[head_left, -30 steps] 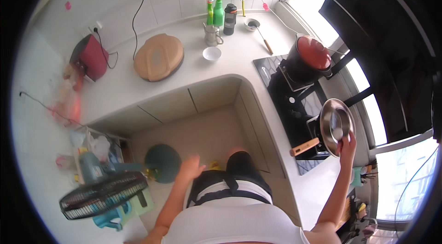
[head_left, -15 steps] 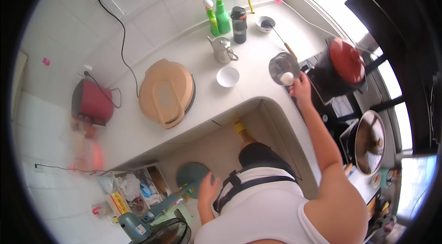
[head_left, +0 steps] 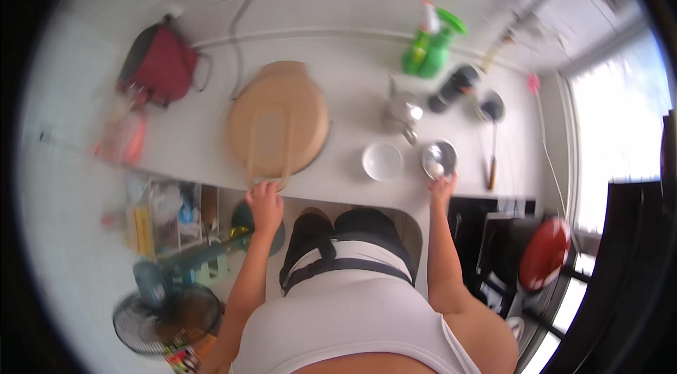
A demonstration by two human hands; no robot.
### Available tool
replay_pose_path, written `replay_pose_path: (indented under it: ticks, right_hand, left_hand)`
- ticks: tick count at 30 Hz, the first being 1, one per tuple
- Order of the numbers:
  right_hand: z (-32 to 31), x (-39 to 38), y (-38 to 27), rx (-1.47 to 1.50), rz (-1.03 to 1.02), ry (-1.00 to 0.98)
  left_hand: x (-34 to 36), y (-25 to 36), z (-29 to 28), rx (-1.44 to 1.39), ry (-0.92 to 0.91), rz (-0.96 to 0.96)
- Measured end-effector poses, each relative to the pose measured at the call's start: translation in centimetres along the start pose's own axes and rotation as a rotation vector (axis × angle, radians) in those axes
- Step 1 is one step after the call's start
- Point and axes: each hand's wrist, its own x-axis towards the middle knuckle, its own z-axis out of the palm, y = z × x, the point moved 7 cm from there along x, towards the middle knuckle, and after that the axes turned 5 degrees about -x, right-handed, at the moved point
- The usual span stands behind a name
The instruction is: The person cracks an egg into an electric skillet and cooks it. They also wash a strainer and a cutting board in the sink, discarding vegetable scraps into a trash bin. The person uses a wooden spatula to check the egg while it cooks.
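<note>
My right hand grips the near rim of a small steel bowl over the worktop. Inside it, close to my fingers, lies a white rounded thing that looks like an egg. Just left of the steel bowl stands a white bowl. At the counter's front edge my left hand has its fingers curled at the front of the loop handle of a round tan electric baking pan. Its lid is down. Motion blurs the fingers a little.
Behind the bowls are a steel pot with a spout, a dark bottle and green spray bottles. A ladle leans in a bowl. On the right is a stove with a red-lidded pot; a fan stands lower left.
My view and body have turned left. The steel bowl has moved from beside the stove to next to the white bowl. My left hand has risen from my side to the baking pan's handle.
</note>
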Motion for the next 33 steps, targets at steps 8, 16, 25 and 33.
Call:
replay_pose_path:
  ticks: [8,16,25,33]
  right_hand:
    - [3.3,-0.2,-2.2,-0.027,-0.026,-0.143]
    - [-0.4,-2.2,-6.2,-0.283,-0.224,0.152]
    - [-0.2,-6.1,-11.1,-0.364,-0.458,0.110]
    - [1.9,-8.0,-13.7,-0.722,-0.709,0.076]
  left_hand:
    - [0.9,-2.7,1.5,0.132,-0.125,0.090]
    - [8.2,0.7,-9.2,0.144,-0.077,0.337]
    - [23.9,5.0,-20.0,-0.039,0.054,0.451]
    - [29.9,3.8,-20.0,-0.316,-0.063,0.311]
